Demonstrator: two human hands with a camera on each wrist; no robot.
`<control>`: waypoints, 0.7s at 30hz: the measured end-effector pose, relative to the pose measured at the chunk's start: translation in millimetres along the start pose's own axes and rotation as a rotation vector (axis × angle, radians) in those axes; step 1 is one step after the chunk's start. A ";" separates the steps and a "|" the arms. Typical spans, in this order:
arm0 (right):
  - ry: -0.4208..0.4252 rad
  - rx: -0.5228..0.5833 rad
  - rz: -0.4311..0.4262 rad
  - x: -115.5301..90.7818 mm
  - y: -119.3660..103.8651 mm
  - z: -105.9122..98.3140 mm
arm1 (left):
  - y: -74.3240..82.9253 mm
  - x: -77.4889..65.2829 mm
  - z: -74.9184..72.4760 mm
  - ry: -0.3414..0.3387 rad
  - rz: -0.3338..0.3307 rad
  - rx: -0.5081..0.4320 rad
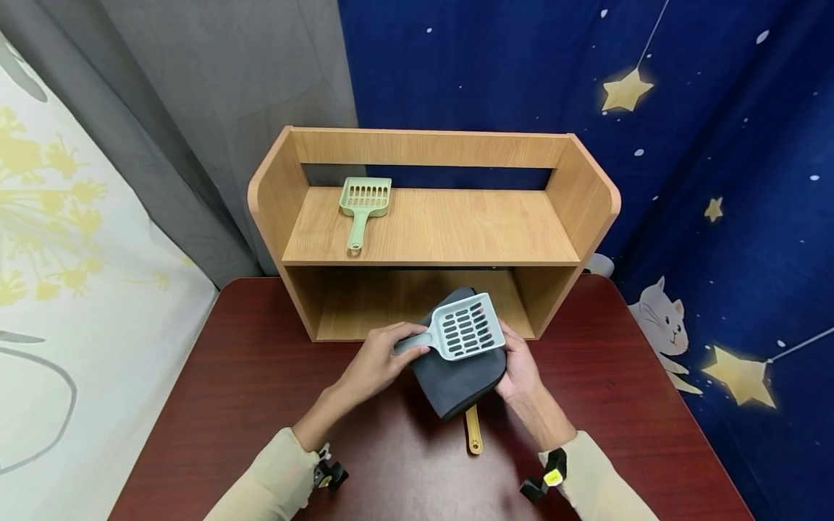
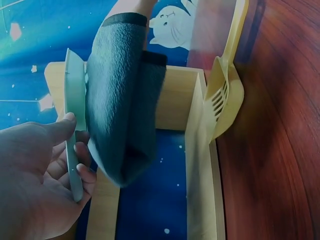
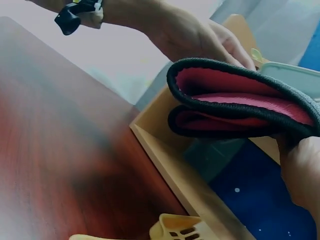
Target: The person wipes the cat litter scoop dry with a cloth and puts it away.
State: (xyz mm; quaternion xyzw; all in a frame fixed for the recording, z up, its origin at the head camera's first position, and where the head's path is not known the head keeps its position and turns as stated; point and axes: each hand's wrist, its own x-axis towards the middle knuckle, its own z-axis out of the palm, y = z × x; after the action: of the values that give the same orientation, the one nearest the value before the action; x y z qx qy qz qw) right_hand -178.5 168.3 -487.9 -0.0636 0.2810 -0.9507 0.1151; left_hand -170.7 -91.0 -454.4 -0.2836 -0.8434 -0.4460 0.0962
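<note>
My left hand (image 1: 381,359) pinches the handle of a pale blue slotted litter scoop (image 1: 466,327) between thumb and fingers. Behind and beneath that scoop is a folded dark grey cloth (image 1: 449,383), which my right hand (image 1: 521,369) grips at its right side. In the right wrist view the folds of the cloth (image 3: 240,95) show a pink inner side and black edging. Below the cloth a yellow litter scoop (image 2: 223,95) lies on the table; the head view shows only its handle, the rest being hidden by the cloth.
A two-tier wooden shelf (image 1: 430,228) stands at the back of the dark red table (image 1: 260,405). On its upper board, toward the left, lies a green litter scoop (image 1: 365,202). Curtains (image 1: 521,65) hang behind.
</note>
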 end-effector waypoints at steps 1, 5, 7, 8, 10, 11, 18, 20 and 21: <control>-0.008 0.003 0.006 0.2 -3.6 -0.8 | -0.5 -0.4 -0.8 -0.001 -0.006 0.001; -0.037 0.010 0.013 0.3 -20.4 -3.1 | -3.1 -1.5 -3.6 -0.006 -0.025 0.008; -0.047 0.012 0.008 -0.5 -28.7 -3.6 | -4.6 -2.1 -4.5 -0.008 -0.029 0.008; -0.049 0.021 0.005 -1.1 -32.8 -3.7 | -5.2 -2.2 -4.9 -0.008 -0.025 0.010; -0.054 0.036 0.000 -2.2 -40.8 -3.7 | -6.2 -2.8 -5.7 -0.007 -0.016 0.012; -0.060 0.046 -0.006 -2.8 -44.7 -3.2 | -7.2 -3.3 -6.1 -0.006 -0.006 0.016; -0.062 -0.019 -0.064 -7.7 -69.6 -1.4 | -13.1 -8.5 -11.3 -0.022 -0.001 0.073; -0.035 -0.114 -0.085 -9.5 -74.2 -0.8 | -14.6 -9.9 -13.3 -0.026 -0.009 0.091; -0.020 -0.168 -0.094 -10.6 -75.9 -0.2 | -15.4 -10.5 -14.3 -0.026 -0.013 0.099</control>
State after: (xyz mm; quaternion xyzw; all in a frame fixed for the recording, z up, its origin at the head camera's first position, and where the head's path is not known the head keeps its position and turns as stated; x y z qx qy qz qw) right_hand -182.2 233.0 -446.9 -0.0955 0.3550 -0.9275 0.0673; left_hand -172.1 -113.5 -461.2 -0.2790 -0.8675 -0.4005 0.0962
